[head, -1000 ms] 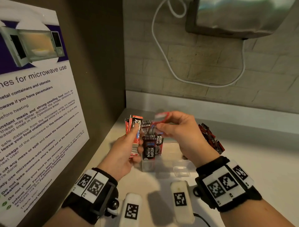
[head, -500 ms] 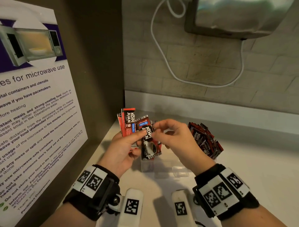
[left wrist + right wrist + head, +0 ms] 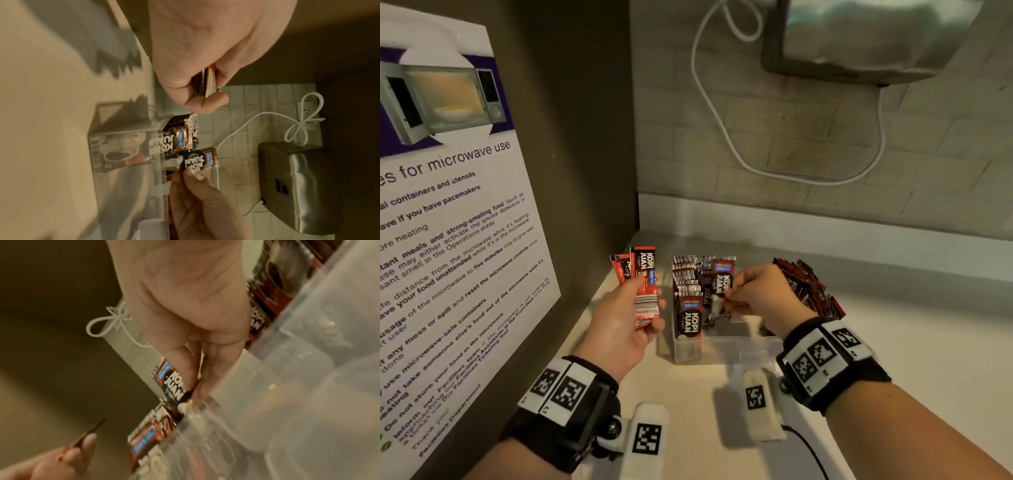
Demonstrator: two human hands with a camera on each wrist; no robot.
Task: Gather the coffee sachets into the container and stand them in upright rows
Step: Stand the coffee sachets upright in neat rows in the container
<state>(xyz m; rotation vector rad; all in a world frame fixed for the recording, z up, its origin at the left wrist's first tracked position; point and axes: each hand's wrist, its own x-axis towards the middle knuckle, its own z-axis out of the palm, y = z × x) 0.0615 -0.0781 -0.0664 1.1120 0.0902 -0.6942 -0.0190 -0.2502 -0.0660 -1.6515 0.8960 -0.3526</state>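
Note:
My left hand (image 3: pixel 631 308) grips a small stack of red and black coffee sachets (image 3: pixel 644 281) to the left of the clear container (image 3: pixel 726 346), seen edge-on between its fingers (image 3: pixel 205 84). My right hand (image 3: pixel 732 294) pinches one sachet (image 3: pixel 722 279) upright over the container, its lower end among the standing sachets. In the right wrist view its fingers (image 3: pixel 193 369) hold that sachet (image 3: pixel 174 382) at the container's rim (image 3: pixel 236 379). A row of sachets (image 3: pixel 688 291) stands upright along the container's left side. A loose heap of sachets (image 3: pixel 808 287) lies behind my right hand.
A brown side wall with a microwave notice (image 3: pixel 448 222) closes off the left. A tiled back wall carries a white cable (image 3: pixel 722 120) and a steel dryer (image 3: pixel 876 37). The pale counter (image 3: pixel 911 342) stretches to the right.
My right hand took one sachet from the stack in my left and moved it right and down into the container. My left hand drew away to the left with its stack.

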